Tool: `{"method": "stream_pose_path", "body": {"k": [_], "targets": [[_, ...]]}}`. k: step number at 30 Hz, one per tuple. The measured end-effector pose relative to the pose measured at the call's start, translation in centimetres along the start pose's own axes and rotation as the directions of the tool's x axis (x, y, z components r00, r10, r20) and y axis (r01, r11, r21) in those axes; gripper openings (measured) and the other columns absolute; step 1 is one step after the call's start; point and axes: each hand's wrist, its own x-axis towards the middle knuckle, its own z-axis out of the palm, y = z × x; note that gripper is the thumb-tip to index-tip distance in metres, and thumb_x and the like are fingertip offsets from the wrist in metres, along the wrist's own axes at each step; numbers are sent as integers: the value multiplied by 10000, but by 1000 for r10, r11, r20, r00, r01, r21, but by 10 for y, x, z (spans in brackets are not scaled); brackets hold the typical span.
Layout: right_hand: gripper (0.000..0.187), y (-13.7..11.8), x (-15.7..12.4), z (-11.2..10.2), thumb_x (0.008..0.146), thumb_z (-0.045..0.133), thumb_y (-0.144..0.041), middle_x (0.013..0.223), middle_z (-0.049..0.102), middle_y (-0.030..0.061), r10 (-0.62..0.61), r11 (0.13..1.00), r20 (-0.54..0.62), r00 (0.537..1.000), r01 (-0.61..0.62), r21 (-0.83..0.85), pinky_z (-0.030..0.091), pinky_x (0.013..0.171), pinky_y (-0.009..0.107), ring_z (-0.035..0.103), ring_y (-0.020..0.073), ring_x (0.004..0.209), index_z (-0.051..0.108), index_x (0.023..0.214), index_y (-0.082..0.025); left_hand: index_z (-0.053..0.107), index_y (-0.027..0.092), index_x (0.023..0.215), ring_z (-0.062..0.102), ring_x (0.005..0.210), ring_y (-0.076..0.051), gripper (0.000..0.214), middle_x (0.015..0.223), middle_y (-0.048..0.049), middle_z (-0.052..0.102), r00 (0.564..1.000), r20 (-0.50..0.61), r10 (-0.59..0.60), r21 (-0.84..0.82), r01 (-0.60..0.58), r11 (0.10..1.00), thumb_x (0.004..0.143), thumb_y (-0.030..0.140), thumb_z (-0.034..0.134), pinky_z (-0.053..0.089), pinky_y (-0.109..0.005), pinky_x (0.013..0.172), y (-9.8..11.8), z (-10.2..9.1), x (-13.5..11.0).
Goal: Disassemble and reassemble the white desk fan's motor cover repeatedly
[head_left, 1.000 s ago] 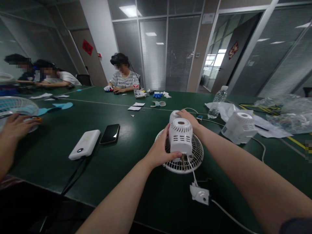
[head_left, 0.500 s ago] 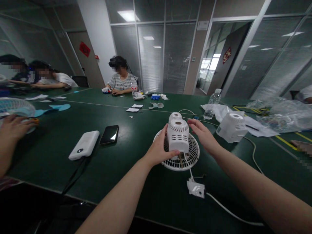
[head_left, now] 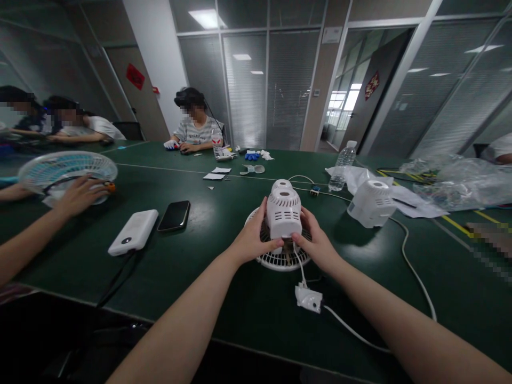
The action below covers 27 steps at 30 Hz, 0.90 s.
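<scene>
A white vented fan motor cover sits over the round fan grille, which lies on the green table. My left hand grips the cover's left side, thumb at its lower front edge. On the other side my right hand holds it too, its thumb near the lower right corner. A thin white wire runs from under the cover to a small white plastic piece with a cord, lying on the table in front of the grille. The inside of the cover is hidden.
A second white housing stands to the right, near a plastic bottle and clear plastic bags. Left lie a phone and a white power bank. At far left another person's hand touches a fan grille.
My right hand has closed in from beside the cover onto its right side. My left hand stays on it. At far left, the other person's fan grille has come further into view.
</scene>
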Motion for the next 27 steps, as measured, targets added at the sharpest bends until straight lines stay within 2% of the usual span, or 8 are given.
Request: {"method": "stream_pose_path", "body": {"k": [3,7,12,20,27], "targets": [[756,3,-2,0,824,647,-447,1440,444,128,-4,1000,-26,1000,4,1,324,1117,541,448,285,1319,250,1444,-275,13,242,1516,247,1408,-400,1136,1553,-177,223,1000,-9,-18,-22,18,1000,690,441,766,171,-634,1126,-2,2,0],[793,2,-3,0,797,684,-431,1404,470,141,5,1000,-58,998,-5,-9,362,1090,534,488,287,1281,243,1436,-266,90,215,1509,299,1393,-374,1047,1523,-181,297,1000,-8,0,-37,0,999,720,441,741,207,-588,1137,-4,5,1],[801,4,-3,-1,785,696,-429,1391,474,148,23,1000,-82,996,-23,4,359,1089,532,494,288,1273,250,1428,-258,122,207,1504,274,1410,-352,1000,1539,-170,272,1000,-3,27,-20,-27,999,740,451,720,217,-546,1148,-6,5,1],[795,11,-4,-6,789,698,-428,1385,482,140,-7,1000,-61,998,8,19,372,1083,536,499,287,1269,248,1425,-272,130,229,1502,336,1380,-341,967,1518,-155,323,999,2,32,-29,-32,999,754,452,702,257,-531,1135,-5,5,2],[783,10,-8,-6,815,676,-416,1412,450,131,-45,999,-37,998,46,20,356,1105,522,466,278,1300,224,1440,-282,127,234,1503,318,1388,-347,989,1522,-157,312,1000,-4,18,-49,-18,999,739,433,723,236,-547,1141,-5,6,1]]}}
